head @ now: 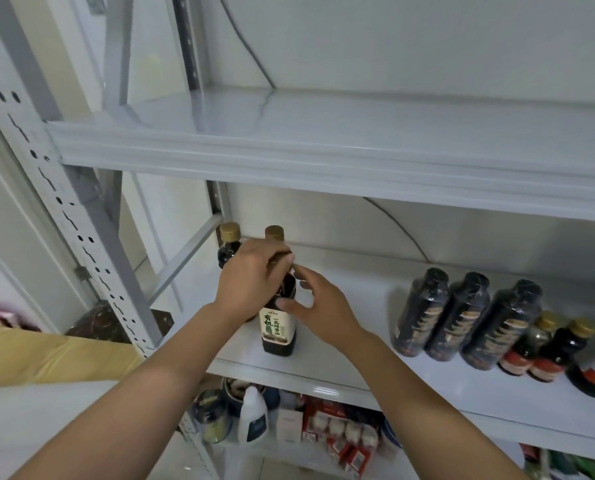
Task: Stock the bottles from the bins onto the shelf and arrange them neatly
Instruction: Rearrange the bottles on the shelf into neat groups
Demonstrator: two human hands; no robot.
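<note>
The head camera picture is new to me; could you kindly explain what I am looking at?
There is no machine here: a person wears a camera on the head, looking down at their own bare arms. They face a white metal shelf. The left hand grips the neck of a dark sauce bottle standing on it. The right hand is beside the bottle, thumb touching it; whether it grips is unclear. Two gold-capped bottles stand behind. To the right stand three wrapped dark bottles and smaller red-labelled bottles.

Neck of labelled bottle (278,333) hidden under left hand (251,276).
</note>
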